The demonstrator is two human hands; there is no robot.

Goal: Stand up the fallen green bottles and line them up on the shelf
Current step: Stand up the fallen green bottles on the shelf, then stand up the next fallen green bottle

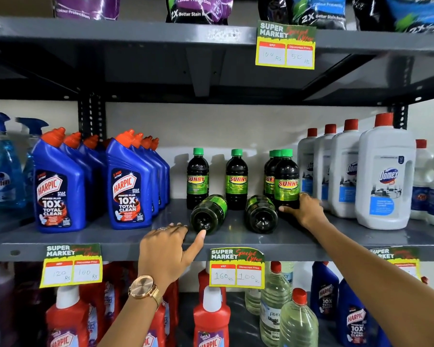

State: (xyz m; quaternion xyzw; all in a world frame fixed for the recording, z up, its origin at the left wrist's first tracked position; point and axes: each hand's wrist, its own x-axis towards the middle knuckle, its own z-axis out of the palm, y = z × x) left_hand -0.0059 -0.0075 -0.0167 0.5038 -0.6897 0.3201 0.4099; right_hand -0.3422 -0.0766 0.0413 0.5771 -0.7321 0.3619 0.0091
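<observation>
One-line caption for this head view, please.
Left hand reaches a fallen green bottle; right hand grips an upright one.

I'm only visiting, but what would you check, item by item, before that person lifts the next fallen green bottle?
1. Fallen bottles located: ok. Two lie on the shelf, the left fallen bottle and the right fallen bottle, bases toward the camera.
2. Left hand ready: ok. Its thumb touches the left fallen bottle's base, with no grip closed yet.
3. Right hand free: not ok. It holds the front standing bottle.
4. Room to stand a bottle: ok. Bare shelf shows between the standing bottles.
5. Caps tight: cannot tell. The fallen bottles' caps point away, hidden.
</observation>
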